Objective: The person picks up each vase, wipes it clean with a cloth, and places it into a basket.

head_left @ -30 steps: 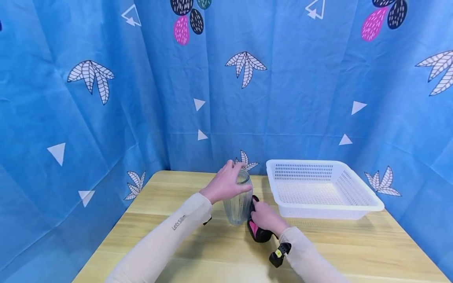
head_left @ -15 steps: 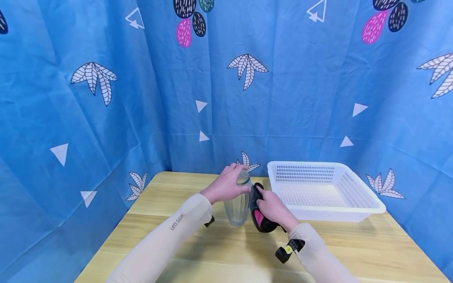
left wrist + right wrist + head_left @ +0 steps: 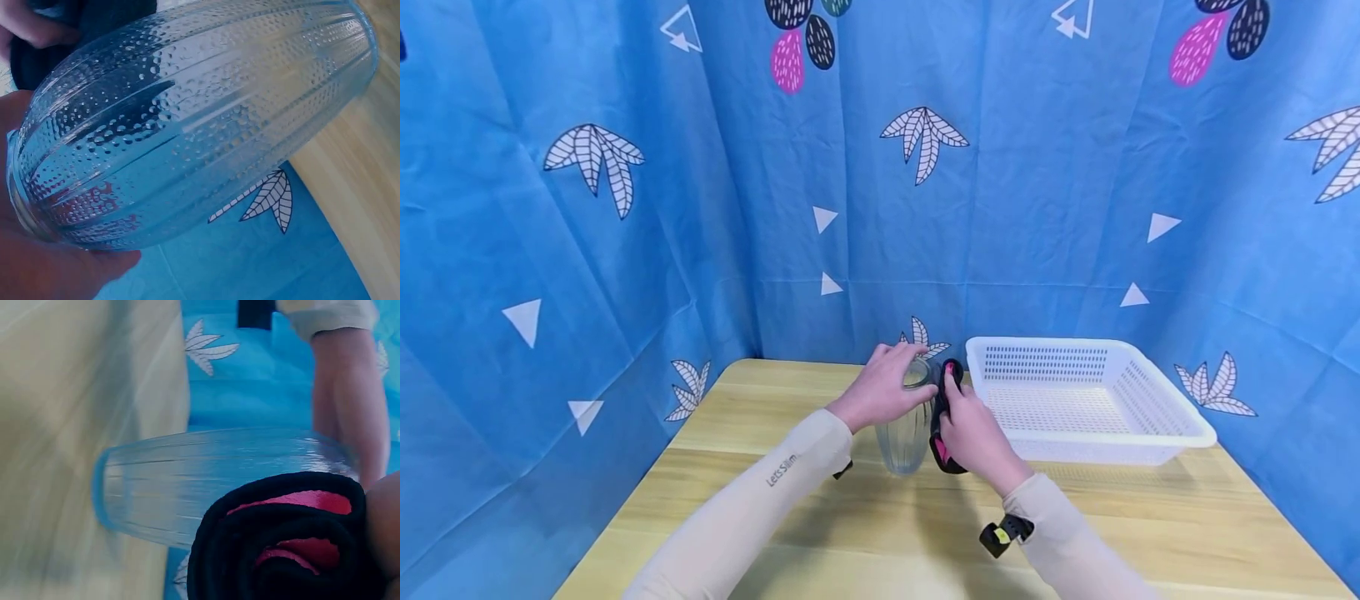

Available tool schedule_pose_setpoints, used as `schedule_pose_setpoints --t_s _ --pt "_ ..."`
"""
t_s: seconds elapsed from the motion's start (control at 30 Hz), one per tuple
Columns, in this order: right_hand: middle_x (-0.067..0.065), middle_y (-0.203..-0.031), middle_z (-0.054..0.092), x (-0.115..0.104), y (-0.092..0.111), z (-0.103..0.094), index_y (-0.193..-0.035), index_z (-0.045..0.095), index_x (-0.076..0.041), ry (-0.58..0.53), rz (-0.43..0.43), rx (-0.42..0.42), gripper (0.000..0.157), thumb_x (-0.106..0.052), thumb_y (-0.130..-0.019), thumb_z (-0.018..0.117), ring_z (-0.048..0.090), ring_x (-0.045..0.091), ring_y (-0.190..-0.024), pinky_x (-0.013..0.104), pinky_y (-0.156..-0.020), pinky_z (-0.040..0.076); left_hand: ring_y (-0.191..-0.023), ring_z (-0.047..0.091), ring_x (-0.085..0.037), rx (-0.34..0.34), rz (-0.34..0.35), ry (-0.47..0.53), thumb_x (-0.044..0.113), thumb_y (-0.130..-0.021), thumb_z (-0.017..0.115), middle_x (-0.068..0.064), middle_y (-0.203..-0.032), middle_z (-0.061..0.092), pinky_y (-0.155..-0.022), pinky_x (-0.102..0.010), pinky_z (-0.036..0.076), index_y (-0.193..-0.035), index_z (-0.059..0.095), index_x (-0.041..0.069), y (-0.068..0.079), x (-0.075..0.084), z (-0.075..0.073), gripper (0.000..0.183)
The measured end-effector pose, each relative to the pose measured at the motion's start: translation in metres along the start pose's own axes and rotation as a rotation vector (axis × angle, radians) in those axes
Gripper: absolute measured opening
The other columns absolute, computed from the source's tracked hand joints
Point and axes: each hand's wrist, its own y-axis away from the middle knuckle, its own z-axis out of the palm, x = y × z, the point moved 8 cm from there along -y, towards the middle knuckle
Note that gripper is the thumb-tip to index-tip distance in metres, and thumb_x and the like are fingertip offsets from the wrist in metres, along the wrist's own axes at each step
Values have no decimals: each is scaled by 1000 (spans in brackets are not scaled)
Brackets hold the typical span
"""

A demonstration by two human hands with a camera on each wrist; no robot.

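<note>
My left hand (image 3: 883, 385) grips a clear glass vase (image 3: 901, 446) round its rim, thumb toward the front and fingers over the far side. The vase is upright over the table; ribs and raised dots pattern its wall in the left wrist view. Close to its right, my right hand (image 3: 979, 433) holds a rolled-up black cloth (image 3: 219, 562) with a pink inner side, standing on end beside the glass. The coiled lower end with its pink layers fills the front of the right wrist view. The hand hides much of the roll in the head view.
A white perforated plastic basket (image 3: 1090, 446) stands on the wooden table (image 3: 865, 550) just right of the cloth. Behind the table hangs a blue patterned curtain (image 3: 1030, 217). A black wrist strap (image 3: 1017, 528) is on my right sleeve.
My right hand has lifted the black roll up and away from me along the vase's right side, and the roll now stands more upright. The left hand and vase stay almost in place.
</note>
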Motion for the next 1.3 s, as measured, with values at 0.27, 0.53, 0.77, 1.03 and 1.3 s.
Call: schedule_pose_setpoints --t_s 0.27,0.53,0.77,1.03,1.3 --pt "31 -115 64 17 0 35 -151 32 12 -24 58 -88 66 -5 -93 57 67 38 -95 50 -80 54 -104 42 -21 28 -77 -7 57 -90 63 -5 -118 38 -77 -37 48 -154 36 25 4 -7 0 76" --pt "32 -120 65 38 15 82 -143 40 18 -27 60 -334 60 -5 -91 57 67 28 -87 43 -74 53 -92 40 -19 43 -89 -65 61 -86 64 -3 -105 39 -71 -31 37 -151 41 22 7 -8 2 79" --pt "29 -120 65 40 15 65 -142 48 12 -161 89 -276 57 -1 -87 56 64 28 -88 43 -77 52 -92 43 -19 33 -106 -86 62 -85 67 -1 -107 44 -77 -34 37 -148 44 27 10 -4 2 77" --pt "20 -93 66 26 5 20 -148 43 6 -241 112 -193 58 -1 -91 50 51 19 -59 33 -60 44 -104 41 -20 -9 -62 66 45 -88 71 0 -114 43 -85 -38 38 -148 44 30 7 -3 5 68" --pt "26 -134 60 -4 -3 -26 -155 35 -6 -136 -31 23 66 -3 -92 54 65 34 -104 48 -86 53 -113 44 -21 53 5 -1 55 -87 69 1 -122 49 -92 -43 38 -146 47 27 0 -2 0 69"
